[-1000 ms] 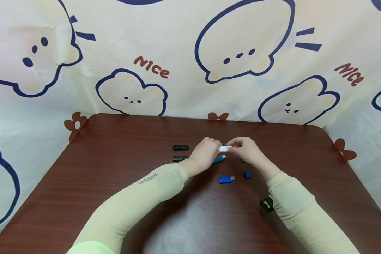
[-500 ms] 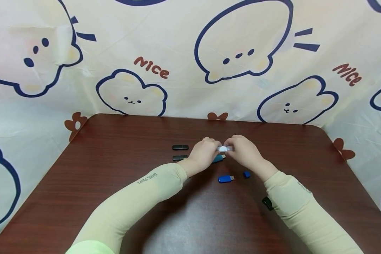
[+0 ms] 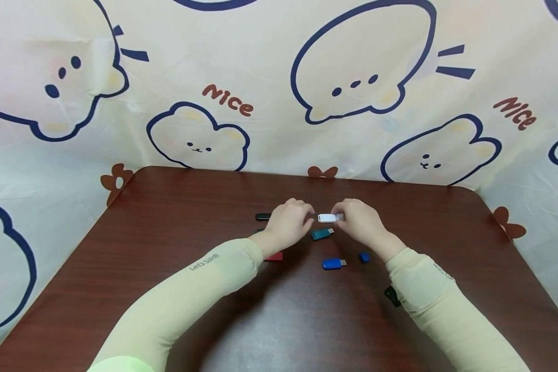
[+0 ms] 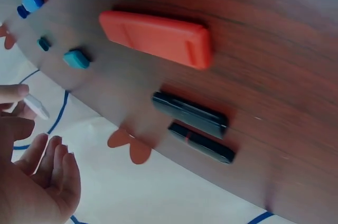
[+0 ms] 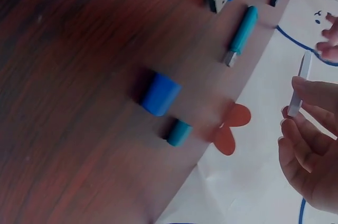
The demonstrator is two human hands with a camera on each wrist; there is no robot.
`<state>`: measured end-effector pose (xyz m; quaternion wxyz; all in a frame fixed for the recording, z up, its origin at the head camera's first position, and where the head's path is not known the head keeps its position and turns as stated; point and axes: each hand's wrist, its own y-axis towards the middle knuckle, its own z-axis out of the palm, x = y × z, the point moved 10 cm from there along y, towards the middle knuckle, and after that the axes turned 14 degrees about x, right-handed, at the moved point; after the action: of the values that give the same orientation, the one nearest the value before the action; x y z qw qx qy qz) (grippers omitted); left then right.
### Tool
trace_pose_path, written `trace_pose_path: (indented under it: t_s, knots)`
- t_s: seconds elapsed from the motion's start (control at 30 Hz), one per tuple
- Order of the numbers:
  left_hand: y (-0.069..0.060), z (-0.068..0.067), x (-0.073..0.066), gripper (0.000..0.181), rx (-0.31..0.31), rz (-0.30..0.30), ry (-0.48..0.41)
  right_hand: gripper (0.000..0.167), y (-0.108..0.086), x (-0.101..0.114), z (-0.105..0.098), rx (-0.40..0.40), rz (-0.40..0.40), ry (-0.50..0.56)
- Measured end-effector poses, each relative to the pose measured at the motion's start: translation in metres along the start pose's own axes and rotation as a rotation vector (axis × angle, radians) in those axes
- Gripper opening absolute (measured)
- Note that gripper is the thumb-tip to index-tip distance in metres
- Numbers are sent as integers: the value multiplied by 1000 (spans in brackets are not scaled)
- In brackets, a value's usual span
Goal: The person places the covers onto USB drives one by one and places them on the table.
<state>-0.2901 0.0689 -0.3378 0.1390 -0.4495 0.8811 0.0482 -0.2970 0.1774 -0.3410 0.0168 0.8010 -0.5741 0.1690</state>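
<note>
A white USB stick (image 3: 326,218) is pinched at its right end between the thumb and fingers of my right hand (image 3: 360,223). In the right wrist view this white stick (image 5: 300,84) is held above the table. My left hand (image 3: 287,223) is just left of it, apart from it, its fingers loosely bent around nothing. A teal USB stick (image 3: 322,234) with a bare metal plug lies below the hands. Nearer to me is a blue USB stick (image 3: 333,264), also uncapped, with its blue cap (image 3: 364,258) to the right.
The left wrist view shows a red USB stick (image 4: 156,36) and two black sticks, one wider (image 4: 190,114) and one slimmer (image 4: 202,143), on the table. A small teal cap (image 5: 179,132) lies by the blue one. Patterned cloth (image 3: 279,139) hangs behind the table.
Both hands held the white USB stick earlier. My left hand has let go of it and moved left, uncovering the teal stick and part of the red one. My right hand keeps its hold.
</note>
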Motion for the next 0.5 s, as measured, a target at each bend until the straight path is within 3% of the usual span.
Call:
trace_pose_path:
  t_s: [0.5]
  knots:
    - [-10,-1,15,18,-20,-26,24,15,28,-25,20,103,82,-24]
